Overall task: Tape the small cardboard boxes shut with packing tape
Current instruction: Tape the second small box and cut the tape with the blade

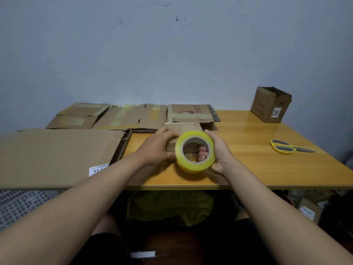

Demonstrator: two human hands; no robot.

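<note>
A small brown cardboard box (188,128) sits in the middle of the wooden table (248,169). My left hand (154,146) grips its left side, thumb at the near edge. A yellow roll of packing tape (194,151) stands upright just in front of the box. My right hand (217,150) holds the roll, fingers curled through its core and thumb on the outer rim. The roll hides the box's near face.
Flattened cardboard sheets (131,116) lie along the back, and a large flat sheet (57,155) covers the left. An open small box (271,105) stands at the back right. Yellow-handled scissors (286,147) lie on the right. Another box (309,212) sits on the floor.
</note>
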